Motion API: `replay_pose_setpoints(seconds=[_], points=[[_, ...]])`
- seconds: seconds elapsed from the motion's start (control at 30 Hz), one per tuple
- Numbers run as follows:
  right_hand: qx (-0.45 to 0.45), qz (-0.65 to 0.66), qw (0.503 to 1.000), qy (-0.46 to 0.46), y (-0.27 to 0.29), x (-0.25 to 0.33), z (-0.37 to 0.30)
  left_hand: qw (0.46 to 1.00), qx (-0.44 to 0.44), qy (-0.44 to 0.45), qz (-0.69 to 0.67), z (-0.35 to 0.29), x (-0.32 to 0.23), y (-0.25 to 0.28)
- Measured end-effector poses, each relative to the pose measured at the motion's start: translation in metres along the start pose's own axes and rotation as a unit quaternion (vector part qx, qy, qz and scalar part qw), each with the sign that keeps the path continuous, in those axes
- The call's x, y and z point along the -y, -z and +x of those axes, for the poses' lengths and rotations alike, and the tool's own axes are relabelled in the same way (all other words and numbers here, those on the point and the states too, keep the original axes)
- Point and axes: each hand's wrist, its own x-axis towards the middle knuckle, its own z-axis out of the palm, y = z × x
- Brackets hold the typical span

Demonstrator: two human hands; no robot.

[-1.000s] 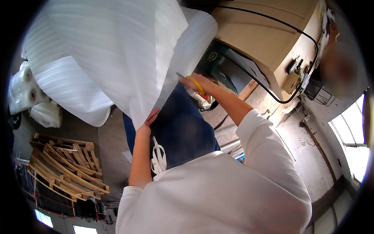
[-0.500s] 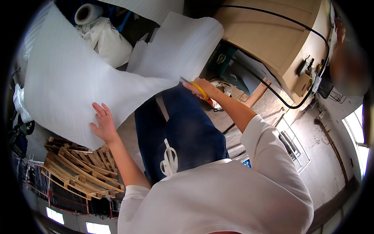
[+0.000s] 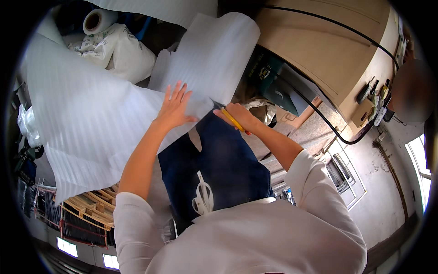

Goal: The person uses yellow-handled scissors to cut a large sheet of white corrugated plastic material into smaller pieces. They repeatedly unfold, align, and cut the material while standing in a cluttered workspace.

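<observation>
A wide white foam sheet (image 3: 96, 114) spreads across the left, in front of me. My left hand (image 3: 174, 108) lies on it with fingers spread, close to its right end. My right hand (image 3: 239, 116) is closed round a yellow-handled cutting tool (image 3: 232, 119), most likely a knife or scissors. Its dark blade (image 3: 214, 103) points up and left at the sheet's right edge, by the foam roll (image 3: 205, 55). The fingers hide much of the tool, and whether the blade touches the foam is hard to tell.
A large tan box or cabinet (image 3: 315, 50) stands at the right, with a black cable (image 3: 319, 112) looping past it. White sacks (image 3: 130, 55) and a small film roll (image 3: 98, 21) are at the far left. Wooden pallets (image 3: 93, 208) lie at the lower left. Another person (image 3: 413, 91) is at the right edge.
My left hand has moved right and away from me across the foam, close to my right hand. The sheet's right part lies flatter. My right hand has shifted slightly, still holding the tool.
</observation>
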Motion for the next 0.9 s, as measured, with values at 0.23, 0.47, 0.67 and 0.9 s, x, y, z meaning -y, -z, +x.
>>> replay_pose_setpoints(seconds=[0.23, 0.47, 0.67, 0.9], points=[[0.195, 0.192, 0.955, -0.113, -0.007, -0.025, 0.011, 0.990, 0.110, -0.016, -0.090, -0.008, 0.003, -0.060], [0.247, 0.265, 0.915, -0.179, -0.011, -0.019, 0.016, 0.997, -0.019, -0.028, -0.068, -0.023, -0.017, -0.075], [0.213, 0.284, 0.915, -0.194, -0.004, 0.006, 0.020, 0.995, -0.029, -0.001, -0.094, -0.028, -0.021, -0.066], [0.180, 0.220, 0.936, -0.206, -0.014, 0.005, 0.036, 0.996, -0.046, 0.026, -0.078, -0.030, -0.023, -0.061]])
